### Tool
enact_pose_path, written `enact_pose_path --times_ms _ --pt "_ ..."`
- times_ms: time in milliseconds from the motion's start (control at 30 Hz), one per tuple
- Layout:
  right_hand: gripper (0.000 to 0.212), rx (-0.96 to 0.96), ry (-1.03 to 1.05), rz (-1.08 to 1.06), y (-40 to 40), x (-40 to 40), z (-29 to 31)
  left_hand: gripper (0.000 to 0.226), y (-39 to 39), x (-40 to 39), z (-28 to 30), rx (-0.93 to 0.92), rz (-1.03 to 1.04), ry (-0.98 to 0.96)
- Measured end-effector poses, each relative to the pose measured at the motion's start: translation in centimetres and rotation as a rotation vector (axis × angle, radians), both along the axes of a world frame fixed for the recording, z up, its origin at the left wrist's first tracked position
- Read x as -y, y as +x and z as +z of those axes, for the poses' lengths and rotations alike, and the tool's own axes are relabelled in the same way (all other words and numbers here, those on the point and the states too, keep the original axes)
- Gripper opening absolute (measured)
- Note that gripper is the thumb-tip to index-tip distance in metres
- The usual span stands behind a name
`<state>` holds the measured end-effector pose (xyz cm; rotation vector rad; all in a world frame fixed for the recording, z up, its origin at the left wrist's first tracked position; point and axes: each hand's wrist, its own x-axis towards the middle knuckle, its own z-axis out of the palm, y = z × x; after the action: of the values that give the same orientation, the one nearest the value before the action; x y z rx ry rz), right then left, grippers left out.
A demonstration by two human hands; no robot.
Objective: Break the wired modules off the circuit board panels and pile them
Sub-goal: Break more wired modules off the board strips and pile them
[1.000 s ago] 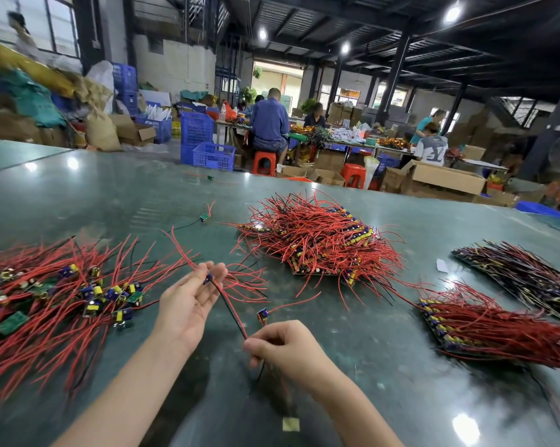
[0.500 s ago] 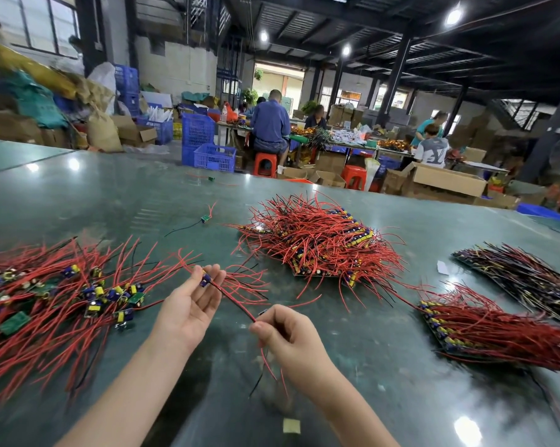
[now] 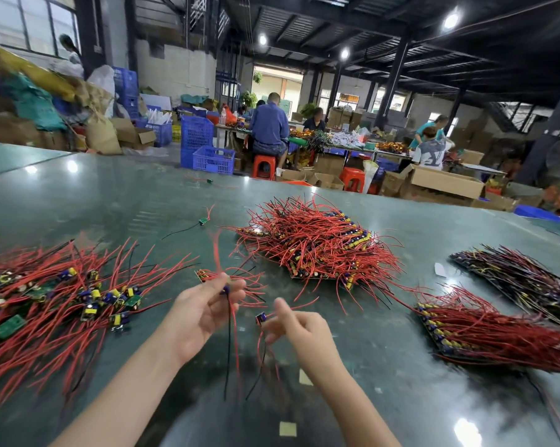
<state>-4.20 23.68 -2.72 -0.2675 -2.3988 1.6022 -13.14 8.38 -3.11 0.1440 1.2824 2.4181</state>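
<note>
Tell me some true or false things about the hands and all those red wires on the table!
1. Each hand holds a small module. True: the left hand pinches one module, the right hand another.
2. The loose modules pile lies to the left. True.
3. The table is bright yellow. False: it is dark green.
4. All wires are blue. False: mostly red, some black.
5. The stools behind the table are red. True.

Workers are sitting on red stools [image 3: 264,166] at a far bench — blue crates [image 3: 213,159] and cardboard boxes [image 3: 445,181] are standing nearby.
</note>
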Motion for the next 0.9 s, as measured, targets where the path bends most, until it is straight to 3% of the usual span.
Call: enact_pose_path --times_ms 67,200,467,600,900 --pt "0.040 -0.038 -0.153 -0.033 -0.2 -0.4 0.3 0.022 1.1 -0.9 0.0 -0.031 -0.146 -0.108" --pt "0.020 -0.053 -0.239 0.023 -0.3 -0.6 0.3 0.030 3.0 -2.1 -0.2 -0.075 -0.333 -0.182" --pt "0.014 -0.020 -0.220 0.029 0.0 -0.7 0.3 0.031 3.7 -2.4 -0.4 -0.177 -0.387 -0.283" --pt "0.014 -0.001 -0.387 0.059 0.3 -0.7 0.1 0.028 3.7 -2.4 -0.5 -0.185 -0.395 -0.249" --pt "0.021 -0.019 -0.447 0.080 -0.3 -0.9 -0.6 0.027 3.7 -2.4 0.0 -0.207 -0.385 -0.263"
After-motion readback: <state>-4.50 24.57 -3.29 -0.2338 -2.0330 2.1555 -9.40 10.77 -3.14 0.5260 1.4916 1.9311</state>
